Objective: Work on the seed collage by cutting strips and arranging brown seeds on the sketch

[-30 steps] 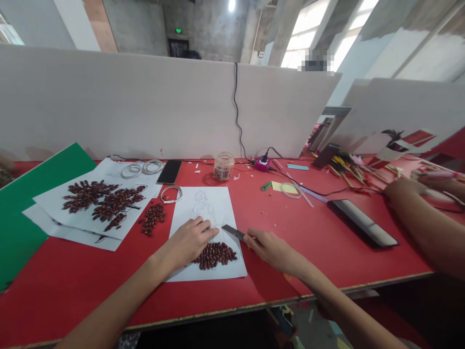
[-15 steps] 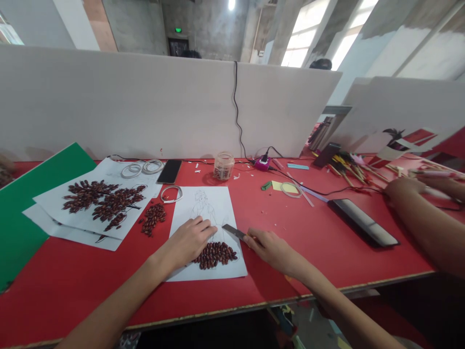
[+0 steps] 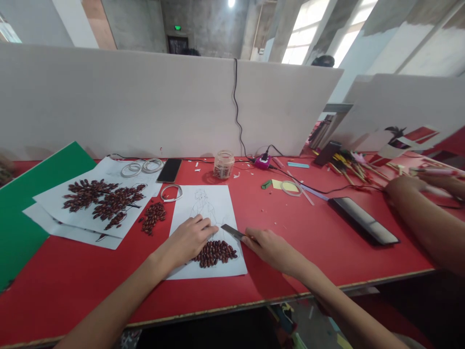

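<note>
A sheet of white paper with a pencil figure drawing lies in front of me. Glossy dark-brown seeds sit in close rows over its lower part. My left hand rests on the sheet just above them, fingers bent and tips drawn together; anything between them is too small to make out. In my right hand, at the sheet's right edge, is a utility knife, its flat grey blade pointing left toward my left fingertips. A loose seed pile lies left of the sheet.
Seed-covered drawings lie at left on a green board. Farther back are tape rolls, a phone, a glass jar and a purple power adapter. A black case and another person's arm occupy the right.
Both hands stay in nearly the same place, the knife's blade still beside the left fingertips. The whole view has shifted up very slightly.
</note>
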